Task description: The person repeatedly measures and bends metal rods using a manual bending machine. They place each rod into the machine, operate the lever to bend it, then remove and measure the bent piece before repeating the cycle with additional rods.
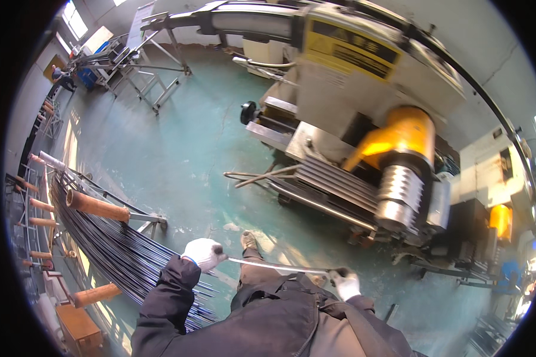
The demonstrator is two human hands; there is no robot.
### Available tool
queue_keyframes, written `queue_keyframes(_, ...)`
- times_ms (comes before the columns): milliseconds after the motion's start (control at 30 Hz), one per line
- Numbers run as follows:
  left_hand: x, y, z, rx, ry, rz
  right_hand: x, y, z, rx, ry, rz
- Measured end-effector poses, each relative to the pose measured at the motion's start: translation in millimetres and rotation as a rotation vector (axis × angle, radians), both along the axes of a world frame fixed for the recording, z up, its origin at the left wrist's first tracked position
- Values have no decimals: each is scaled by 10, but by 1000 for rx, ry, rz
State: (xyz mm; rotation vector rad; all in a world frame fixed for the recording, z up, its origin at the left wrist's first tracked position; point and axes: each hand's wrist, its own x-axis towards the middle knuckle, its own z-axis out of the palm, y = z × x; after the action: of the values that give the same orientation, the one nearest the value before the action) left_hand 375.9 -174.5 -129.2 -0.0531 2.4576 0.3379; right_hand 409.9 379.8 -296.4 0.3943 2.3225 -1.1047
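My left hand (204, 254), in a white glove with dark fingertips, is closed on one end of a thin, pale, slightly bowed strip (280, 266). The other end is in my right hand (345, 283), gloved the same way and also closed. The strip spans the gap in front of my dark jacket, at about waist height. Whether it is a rod, a tube or a tape I cannot make out. Just left of my left hand lies a bundle of long, thin dark rods (122, 250) on a rack.
A large machine (363, 119) with an orange part (408, 134) stands ahead to the right. Padded rollers (95, 205) stick out from the rack at left. A brown box (77, 327) sits at lower left. Metal stands (143, 83) and a person (61, 77) are far left.
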Motion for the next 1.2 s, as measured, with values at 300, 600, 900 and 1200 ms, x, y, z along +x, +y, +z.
queue_keyframes(300, 1098, -2235, -945, 71, -59, 880, -1860, -3474, 158, 58, 223, 227)
queue_keyframes(600, 1151, -2407, -1225, 299, -44, 1211, -4055, -5997, -242, 215, 190, 215)
queue_keyframes(900, 129, -2725, -720, 226, -321, 1363, -6701, -7125, -940, 502, 88, 108)
queue_keyframes(1200, -605, -3199, -1262, 257, -188, 1268, -8237, -6954, -1867, 784, -2, 418)
